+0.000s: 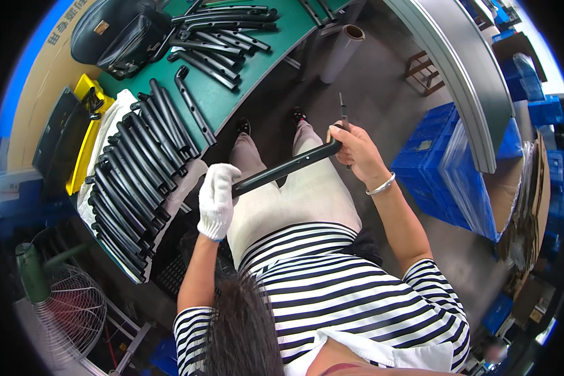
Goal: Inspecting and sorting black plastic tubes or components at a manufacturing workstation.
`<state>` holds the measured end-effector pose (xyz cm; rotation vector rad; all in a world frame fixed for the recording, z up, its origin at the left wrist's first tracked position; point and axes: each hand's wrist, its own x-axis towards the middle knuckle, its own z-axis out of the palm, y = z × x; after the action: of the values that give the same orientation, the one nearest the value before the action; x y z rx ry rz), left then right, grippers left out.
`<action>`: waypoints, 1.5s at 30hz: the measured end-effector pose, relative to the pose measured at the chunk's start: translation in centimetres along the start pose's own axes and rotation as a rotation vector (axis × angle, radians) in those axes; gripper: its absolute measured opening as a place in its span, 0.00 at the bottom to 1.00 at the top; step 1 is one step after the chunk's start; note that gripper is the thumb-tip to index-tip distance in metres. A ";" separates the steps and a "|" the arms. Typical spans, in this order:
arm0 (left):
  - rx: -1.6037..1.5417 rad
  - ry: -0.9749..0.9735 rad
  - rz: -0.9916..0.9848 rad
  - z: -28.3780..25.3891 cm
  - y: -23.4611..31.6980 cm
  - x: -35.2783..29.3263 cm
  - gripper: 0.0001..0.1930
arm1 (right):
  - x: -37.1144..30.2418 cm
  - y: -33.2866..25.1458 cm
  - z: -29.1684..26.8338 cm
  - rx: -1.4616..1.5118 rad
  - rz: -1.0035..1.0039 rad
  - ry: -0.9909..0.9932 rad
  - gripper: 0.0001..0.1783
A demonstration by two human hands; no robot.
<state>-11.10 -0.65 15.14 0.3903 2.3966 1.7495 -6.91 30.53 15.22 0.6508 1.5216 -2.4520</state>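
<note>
Across my lap lies a black bent metal tube (288,168), held up in the air and tilted, its right end higher. My left hand (215,194), in a white knitted glove, is closed round the tube's lower left end. My bare right hand (357,149) is at the bent right end, closed on a slim knife-like tool (343,109) with a thin blade pointing away from me. Its fingers also touch the tube's bend. To the left, a long row of similar black tubes (135,175) rests on white sheeting (197,172) on the table.
More black tubes (222,41) are heaped on the green table (257,75), beside a black bag (125,37). A yellow bin (84,153) stands at the left, with a fan (69,307) below. Blue crates (442,169) are at the right; a film roll (343,53) stands on the floor.
</note>
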 end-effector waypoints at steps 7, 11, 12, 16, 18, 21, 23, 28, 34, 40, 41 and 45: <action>-0.696 0.225 -0.381 1.5 -0.9 -1.0 0.23 | -0.4 0.7 0.2 0.070 -0.034 -0.069 0.13; -0.695 0.108 -0.435 0.7 -0.2 -1.7 0.23 | -0.7 0.6 0.3 0.078 -0.015 -0.047 0.11; -0.657 0.085 -0.455 0.4 -0.2 -1.6 0.22 | -0.7 0.6 0.4 0.097 -0.015 -0.080 0.11; -0.298 0.033 -0.333 -0.5 -0.4 -1.5 0.21 | -1.0 0.2 1.1 0.125 -0.021 -0.151 0.13; -0.251 -0.027 -0.331 -1.0 -0.7 -1.5 0.20 | -1.1 -0.1 1.4 0.139 -0.027 -0.194 0.14; -0.215 -0.103 -0.343 -1.5 -0.6 -1.6 0.18 | -1.3 -0.2 1.7 0.118 -0.037 -0.209 0.15; -0.084 -0.172 -0.280 -1.8 0.0 -1.6 0.16 | -1.3 -0.3 1.7 0.118 -0.051 -0.213 0.16; 0.252 -0.548 -0.246 -3.2 3.4 -0.3 0.15 | -0.8 -0.4 0.9 0.075 -0.103 -0.237 0.16; 0.422 -0.779 -0.185 -2.5 6.7 1.5 0.19 | -0.4 -0.2 1.1 0.001 -0.132 -0.242 0.17; 0.373 -0.778 -0.166 1.2 7.0 2.0 0.21 | 0.0 0.1 2.2 0.065 -0.031 -0.314 0.20; 0.336 -0.774 -0.168 1.5 6.9 1.9 0.22 | 0.2 0.1 2.4 0.099 -0.025 -0.333 0.20; 0.344 -0.671 -0.107 1.9 5.9 1.2 0.21 | 0.8 0.4 2.7 0.136 -0.020 -0.369 0.22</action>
<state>-11.06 3.14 20.16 0.7351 2.1397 0.9392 -8.16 28.04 15.55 0.1851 1.2337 -2.5281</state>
